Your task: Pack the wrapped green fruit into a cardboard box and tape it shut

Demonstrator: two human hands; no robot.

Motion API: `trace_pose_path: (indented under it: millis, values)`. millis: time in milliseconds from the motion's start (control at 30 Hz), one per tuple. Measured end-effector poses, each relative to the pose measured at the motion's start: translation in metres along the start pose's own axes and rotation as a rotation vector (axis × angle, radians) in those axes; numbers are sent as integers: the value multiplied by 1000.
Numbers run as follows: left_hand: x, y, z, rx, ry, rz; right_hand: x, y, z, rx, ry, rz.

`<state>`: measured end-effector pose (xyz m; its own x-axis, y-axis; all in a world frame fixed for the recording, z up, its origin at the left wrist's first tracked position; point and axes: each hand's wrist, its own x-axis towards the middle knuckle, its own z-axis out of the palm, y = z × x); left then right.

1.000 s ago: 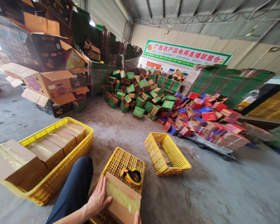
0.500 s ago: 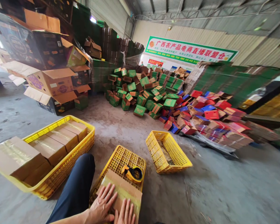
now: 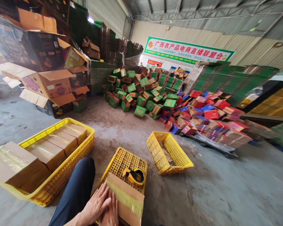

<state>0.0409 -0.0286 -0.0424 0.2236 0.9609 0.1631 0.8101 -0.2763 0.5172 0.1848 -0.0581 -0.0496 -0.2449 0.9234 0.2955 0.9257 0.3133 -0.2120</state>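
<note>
The fingers of the left hand (image 3: pixel 97 201) lie almost straight and close together at the left end of the box (image 3: pixel 129 187); those of the right hand (image 3: pixel 110 211) are likewise flat, beside it and partly under its thumb. Neither hand grips anything — both are spread on the cardboard. Whether any fingertip bends over the edge, I cannot tell.

A shiny strip of tape (image 3: pixel 128 198) runs along the box top. The step looks like pressing that strip down, best done with flat fingers and even strokes along it, then firmly over the edge so the end does not lift. Too hard a push mid-lid might bow the flaps.

The box sits on an upturned crate (image 3: pixel 119 158), with the tape gun (image 3: pixel 135 176) just behind it — worth keeping the box from sliding that way. Left of the knee (image 3: pixel 86 168), a long crate (image 3: pixel 69 167) holds taped boxes (image 3: pixel 62 142); to the right stands a smaller crate (image 3: pixel 173 169).
</note>
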Motion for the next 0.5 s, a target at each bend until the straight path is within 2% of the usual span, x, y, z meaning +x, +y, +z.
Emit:
trace_pose_path:
  millis: [100,200,333,433,500]
  values:
    - [8,0,-5,-127,-51,-85,19,-10,13,4,-23,-107]
    - [17,0,-12,-192,-42,-123,36,-14,16,-10,-72,-153]
    - [24,-2,-17,-175,7,-45,52,-14,-2,4,-138,-192]
    - [26,-3,-18,-185,37,-11,65,-13,-21,31,-208,-102]
    - [28,-3,-17,-223,71,-39,72,-13,-31,61,-275,-19]
